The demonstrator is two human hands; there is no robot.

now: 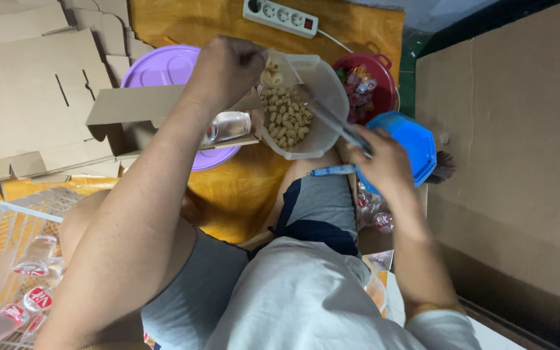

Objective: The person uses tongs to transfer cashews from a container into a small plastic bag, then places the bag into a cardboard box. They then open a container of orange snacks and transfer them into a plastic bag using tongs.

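The left hand (225, 68) is curled closed over the far-left rim of a translucent plastic tub (322, 84), tipping it toward the person; what the fingertips pinch inside the rim is hidden by the knuckles. The right hand (384, 162) is closed around the near end of a pair of metal tongs (328, 116), whose tips reach down into the heap of small pale ring-shaped snacks (285, 116) lying in the tub. A small clear plastic bottle (228, 125) lies on its side just below the left wrist, resting in an open cardboard box (144, 110) that sits over a purple lid (163, 65). The risk, as I judge it, is in the tilt — the tub is held only at one edge, so a slip of that hand or a hard push from the tongs could spill the snacks onto the orange cloth (234, 194). A blue pen (332, 170) balanced on the person's knee could also roll off with any shift of the leg. To the right stand a blue plastic container (416, 142) and, farther off, a red bowl (384, 78) of wrapped sweets. The person sits on the floor; flat cardboard sheets (21, 91) lie at far left, a white power strip (280, 16) at the far edge, a white wire basket (8, 259) of bottles near left, and a large cardboard panel (513, 149) stands at right.
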